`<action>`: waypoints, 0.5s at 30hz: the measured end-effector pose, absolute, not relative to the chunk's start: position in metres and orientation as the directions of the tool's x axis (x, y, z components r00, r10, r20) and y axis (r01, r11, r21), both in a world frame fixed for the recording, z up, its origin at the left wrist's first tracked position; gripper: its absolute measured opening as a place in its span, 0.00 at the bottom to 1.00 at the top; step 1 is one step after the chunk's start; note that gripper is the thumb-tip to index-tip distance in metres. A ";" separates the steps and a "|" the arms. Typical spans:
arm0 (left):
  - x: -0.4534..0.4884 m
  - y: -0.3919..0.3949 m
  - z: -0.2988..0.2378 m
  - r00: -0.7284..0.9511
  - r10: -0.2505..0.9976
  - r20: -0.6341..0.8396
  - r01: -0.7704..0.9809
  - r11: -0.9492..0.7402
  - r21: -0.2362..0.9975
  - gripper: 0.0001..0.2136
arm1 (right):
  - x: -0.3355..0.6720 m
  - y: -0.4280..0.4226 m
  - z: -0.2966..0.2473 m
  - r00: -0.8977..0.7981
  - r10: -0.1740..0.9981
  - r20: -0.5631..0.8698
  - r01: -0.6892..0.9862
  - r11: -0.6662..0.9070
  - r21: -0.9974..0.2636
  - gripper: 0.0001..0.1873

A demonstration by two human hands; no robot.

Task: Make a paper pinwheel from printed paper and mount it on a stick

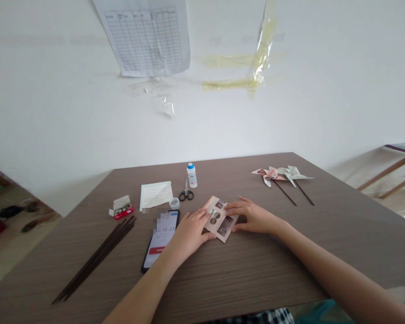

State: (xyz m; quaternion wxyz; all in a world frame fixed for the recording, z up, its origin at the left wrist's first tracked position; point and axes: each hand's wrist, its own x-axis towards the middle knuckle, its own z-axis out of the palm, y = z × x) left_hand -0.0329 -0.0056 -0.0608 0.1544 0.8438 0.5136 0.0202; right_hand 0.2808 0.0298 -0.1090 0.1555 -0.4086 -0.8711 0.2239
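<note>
A small printed paper sheet with brown pictures lies on the wooden table in front of me. My left hand rests flat on its left edge, fingers stretched out. My right hand presses on its right side, fingers extended and laid over the top corner. Both hands lie on the sheet and lift nothing.
A phone showing a timer lies by my left wrist. Several dark sticks lie at left. A red box, white paper, scissors and a glue bottle sit behind. Two paper pinwheels lie at right.
</note>
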 end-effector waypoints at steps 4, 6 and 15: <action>-0.033 -0.004 -0.059 0.466 0.871 -0.153 0.863 -0.410 0.297 0.30 | 0.282 0.032 -0.111 -0.621 0.778 0.095 0.620 0.562 -0.548 0.32; -0.034 -0.003 -0.060 0.466 0.872 -0.147 0.859 -0.407 0.311 0.28 | 0.283 0.033 -0.110 -0.622 0.778 0.086 0.614 0.553 -0.563 0.33; -0.036 0.001 -0.075 0.485 0.872 -0.072 0.842 -0.442 0.310 0.19 | 0.286 0.029 -0.103 -0.644 0.761 0.076 0.595 0.561 -0.575 0.28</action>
